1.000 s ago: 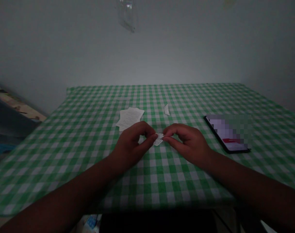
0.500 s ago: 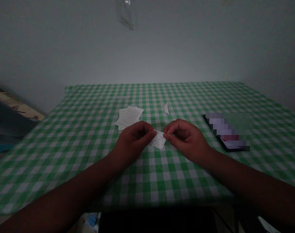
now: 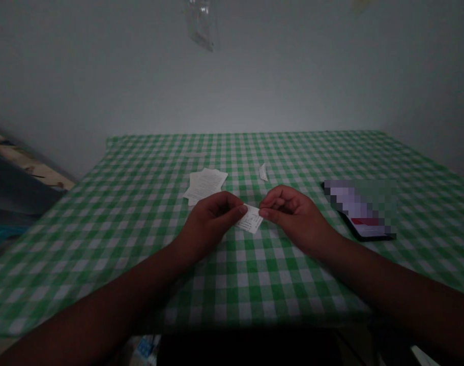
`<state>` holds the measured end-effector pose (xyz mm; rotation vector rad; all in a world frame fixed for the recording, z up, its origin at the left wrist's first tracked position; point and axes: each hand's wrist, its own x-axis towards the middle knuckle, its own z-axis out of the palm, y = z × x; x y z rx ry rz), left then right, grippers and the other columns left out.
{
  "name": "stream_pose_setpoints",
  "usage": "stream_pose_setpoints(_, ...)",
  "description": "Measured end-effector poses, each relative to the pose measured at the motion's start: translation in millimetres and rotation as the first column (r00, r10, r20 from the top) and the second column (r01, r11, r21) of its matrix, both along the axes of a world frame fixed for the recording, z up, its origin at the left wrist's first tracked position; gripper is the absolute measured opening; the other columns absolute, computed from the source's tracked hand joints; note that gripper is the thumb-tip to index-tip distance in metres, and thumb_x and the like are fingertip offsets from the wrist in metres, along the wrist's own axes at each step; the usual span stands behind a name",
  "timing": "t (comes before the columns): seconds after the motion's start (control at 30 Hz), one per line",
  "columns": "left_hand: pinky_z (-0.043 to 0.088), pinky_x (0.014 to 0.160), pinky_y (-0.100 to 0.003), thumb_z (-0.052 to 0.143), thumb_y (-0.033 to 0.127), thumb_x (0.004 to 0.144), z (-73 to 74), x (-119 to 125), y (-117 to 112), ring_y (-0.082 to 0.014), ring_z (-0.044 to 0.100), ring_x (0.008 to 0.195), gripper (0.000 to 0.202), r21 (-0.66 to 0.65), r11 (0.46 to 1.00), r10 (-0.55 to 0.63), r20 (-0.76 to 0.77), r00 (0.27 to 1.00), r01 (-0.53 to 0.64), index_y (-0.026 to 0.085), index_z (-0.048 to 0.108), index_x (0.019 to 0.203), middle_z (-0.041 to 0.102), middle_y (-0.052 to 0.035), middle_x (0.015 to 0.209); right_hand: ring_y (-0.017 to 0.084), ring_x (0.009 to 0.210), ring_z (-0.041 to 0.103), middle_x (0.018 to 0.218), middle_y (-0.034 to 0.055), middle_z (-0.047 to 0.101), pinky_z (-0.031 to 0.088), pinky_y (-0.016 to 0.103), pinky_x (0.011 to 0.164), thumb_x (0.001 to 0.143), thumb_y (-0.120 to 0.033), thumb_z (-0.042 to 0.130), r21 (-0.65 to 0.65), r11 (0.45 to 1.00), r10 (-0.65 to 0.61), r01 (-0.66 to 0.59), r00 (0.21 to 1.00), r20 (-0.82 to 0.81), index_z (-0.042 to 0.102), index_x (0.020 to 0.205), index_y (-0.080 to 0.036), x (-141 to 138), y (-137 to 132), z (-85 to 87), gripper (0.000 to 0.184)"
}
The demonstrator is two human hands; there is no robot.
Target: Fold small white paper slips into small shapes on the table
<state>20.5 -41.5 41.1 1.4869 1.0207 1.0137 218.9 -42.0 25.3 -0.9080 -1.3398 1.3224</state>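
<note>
A small white printed paper slip (image 3: 250,219) is held between both hands just above the green checked tablecloth (image 3: 140,239). My left hand (image 3: 211,221) pinches its left end with thumb and curled fingers. Its right end is pinched by my right hand (image 3: 291,216). The slip lies unfolded and nearly flat, tilted a little toward me.
A stack of white printed papers (image 3: 205,184) lies beyond my left hand. A small white scrap (image 3: 263,172) sits further back near the middle. A phone (image 3: 359,208) with a lit screen rests to the right. A pale wall stands behind the table.
The slip was bunched small between the fingertips a second ago; now it is opened out wider between the two hands. The hands have drawn slightly apart.
</note>
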Motion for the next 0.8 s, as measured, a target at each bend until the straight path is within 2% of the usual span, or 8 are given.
stream_pose_setpoints(0.2,0.044,0.063,-0.023,0.072,0.029,0.083,-1.4,-1.5,0.7,-0.0096,0.055,0.066,0.016,-0.001,1.0,0.006,0.031,1.0,-0.006,0.017,0.064,0.076,0.063,0.002,0.073,0.011,0.072,0.062,0.078,-0.003,0.068,0.052,0.026,0.07,0.072,-0.022,0.08,-0.058,0.998,0.021,-0.028,0.994,-0.11,0.061,0.078,-0.021,-0.9,-0.7,-0.7,0.02)
stream_pose_setpoints(0.4,0.044,0.062,-0.023,0.071,0.027,0.083,2.2,-3.2,0.2,-0.0099,0.055,0.067,0.015,0.082,0.996,0.031,0.006,1.0,-0.031,0.018,0.063,0.077,0.062,0.0025,0.073,0.011,0.072,0.063,0.078,-0.0033,0.068,0.051,0.027,0.07,0.069,-0.018,0.08,-0.106,0.992,0.06,-0.069,0.994,-0.091,0.065,0.082,-0.021,3.4,2.4,0.2,0.021)
stream_pose_setpoints(0.67,0.04,0.061,-0.024,0.068,0.03,0.088,3.5,-5.8,-1.4,-0.0097,0.052,0.068,0.014,0.23,0.973,0.058,-0.169,0.984,-0.018,0.019,0.062,0.082,0.062,0.0024,0.077,0.012,0.078,0.063,0.082,-0.0015,0.07,0.05,0.029,0.074,0.077,-0.029,0.079,-0.102,0.991,0.09,-0.09,0.996,-0.006,0.073,0.084,-0.023,7.5,1.6,-4.7,0.011)
stream_pose_setpoints(0.8,0.041,0.064,-0.025,0.068,0.029,0.088,3.6,-5.6,-1.6,-0.0103,0.053,0.071,0.012,0.273,0.962,0.07,-0.191,0.979,-0.016,0.019,0.063,0.083,0.062,0.0022,0.08,0.013,0.076,0.063,0.08,-0.0017,0.071,0.049,0.029,0.073,0.078,-0.034,0.078,-0.088,0.994,0.069,-0.064,0.996,0.048,0.075,0.082,-0.025,8.7,0.9,-4.9,0.011)
